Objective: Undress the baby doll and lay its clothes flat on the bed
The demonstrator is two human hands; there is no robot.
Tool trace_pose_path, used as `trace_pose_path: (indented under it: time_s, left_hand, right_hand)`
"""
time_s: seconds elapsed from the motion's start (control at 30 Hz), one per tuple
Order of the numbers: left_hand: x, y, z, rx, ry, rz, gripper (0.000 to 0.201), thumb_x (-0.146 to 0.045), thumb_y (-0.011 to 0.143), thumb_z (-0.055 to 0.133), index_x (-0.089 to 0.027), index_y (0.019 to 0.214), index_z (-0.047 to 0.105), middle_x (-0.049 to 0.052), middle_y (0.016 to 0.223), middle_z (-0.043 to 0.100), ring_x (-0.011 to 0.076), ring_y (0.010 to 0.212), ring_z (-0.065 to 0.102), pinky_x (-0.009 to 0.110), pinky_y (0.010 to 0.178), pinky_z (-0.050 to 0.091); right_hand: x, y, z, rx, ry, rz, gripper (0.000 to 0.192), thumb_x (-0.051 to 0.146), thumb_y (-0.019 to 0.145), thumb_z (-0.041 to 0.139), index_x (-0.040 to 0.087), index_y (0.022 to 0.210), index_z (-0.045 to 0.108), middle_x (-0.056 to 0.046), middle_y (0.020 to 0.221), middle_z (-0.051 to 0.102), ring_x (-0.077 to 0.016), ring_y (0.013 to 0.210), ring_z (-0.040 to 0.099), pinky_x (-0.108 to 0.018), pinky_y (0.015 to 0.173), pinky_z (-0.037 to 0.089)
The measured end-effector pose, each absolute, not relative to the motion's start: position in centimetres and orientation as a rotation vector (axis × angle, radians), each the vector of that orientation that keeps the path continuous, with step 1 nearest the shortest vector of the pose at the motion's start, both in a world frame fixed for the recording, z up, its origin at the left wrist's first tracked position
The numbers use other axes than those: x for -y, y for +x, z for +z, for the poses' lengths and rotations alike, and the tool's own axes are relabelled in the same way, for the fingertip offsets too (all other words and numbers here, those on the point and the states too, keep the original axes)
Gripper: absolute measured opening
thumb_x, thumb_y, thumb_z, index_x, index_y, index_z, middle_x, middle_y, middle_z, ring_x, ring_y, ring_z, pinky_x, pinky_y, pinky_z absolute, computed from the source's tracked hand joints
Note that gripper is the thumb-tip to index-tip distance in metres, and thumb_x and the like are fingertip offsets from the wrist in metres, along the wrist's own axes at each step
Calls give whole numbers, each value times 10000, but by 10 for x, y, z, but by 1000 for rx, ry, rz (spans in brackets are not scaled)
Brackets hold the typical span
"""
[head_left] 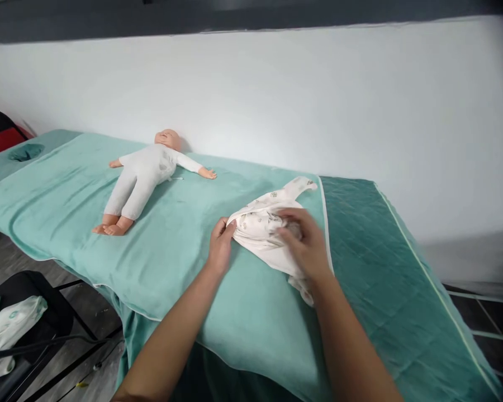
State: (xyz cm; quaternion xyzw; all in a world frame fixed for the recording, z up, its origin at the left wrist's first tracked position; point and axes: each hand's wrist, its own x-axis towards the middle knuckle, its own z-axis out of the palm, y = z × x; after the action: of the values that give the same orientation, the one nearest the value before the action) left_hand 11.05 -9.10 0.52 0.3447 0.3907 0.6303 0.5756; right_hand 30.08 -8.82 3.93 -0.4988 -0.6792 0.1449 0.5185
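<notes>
A white printed baby garment [265, 222] lies bunched on the light teal towel [171, 245] that covers the table. My left hand [220, 245] pinches the garment's left edge. My right hand [305, 243] rests on top of the cloth and grips a fold of it. A baby doll [145, 176] in a white bodysuit lies on its back farther left on the towel, arms spread, well apart from both hands.
A darker green quilted cover [385, 268] shows on the table's right part. A white wall stands close behind. A black chair [33, 329] at lower left holds more white clothing [4, 332]. A red and black object sits at far left.
</notes>
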Motion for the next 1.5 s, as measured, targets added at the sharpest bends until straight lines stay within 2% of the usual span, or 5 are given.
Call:
trace_pose_path:
  time_s: [0.13, 0.4, 0.7, 1.07, 1.5]
  left_hand:
    - [92, 110, 15, -745, 705, 1378, 284, -438, 835, 738, -165, 907, 708, 44, 876, 711, 173, 823, 642, 271, 743, 474]
    - [85, 104, 16, -665, 476, 1403, 249, -393, 877, 699, -190, 1020, 705, 72, 1147, 745, 243, 1125, 671, 356, 951, 530]
    - [79, 102, 10, -669, 401, 1404, 355, -476, 871, 683, -189, 1078, 691, 90, 1188, 733, 280, 1261, 614, 393, 1053, 503]
    - [80, 102, 13, -681, 437, 1406, 354, -469, 859, 692, -196, 1085, 687, 84, 1198, 725, 276, 1298, 590, 382, 1079, 483]
    - [83, 101, 7, -623, 447, 1451, 352, -459, 836, 725, -187, 1056, 692, 85, 1158, 742, 267, 1201, 651, 384, 1052, 490]
  right_hand:
    - [92, 284, 39, 1857, -1287, 510, 531, 471, 704, 815, 228, 1143, 640, -114, 1195, 683, -338, 1173, 594, -534, 1053, 412]
    - [98, 302, 39, 1122, -1167, 766, 347, 406, 734, 804, 209, 990, 680, -36, 970, 728, -219, 936, 678, -375, 861, 541]
    - [97, 336, 56, 727, -799, 650, 356, 368, 878, 577, 252, 1210, 630, -66, 1246, 662, -246, 1237, 600, -466, 1126, 434]
    - [88, 342, 55, 359, -896, 657, 264, 369, 711, 746, 231, 882, 600, 6, 886, 637, -165, 818, 636, -312, 777, 559]
    - [118, 344, 15, 1553, -1984, 357, 474, 666, 754, 641, 248, 941, 517, -38, 782, 631, -269, 708, 601, -362, 629, 416]
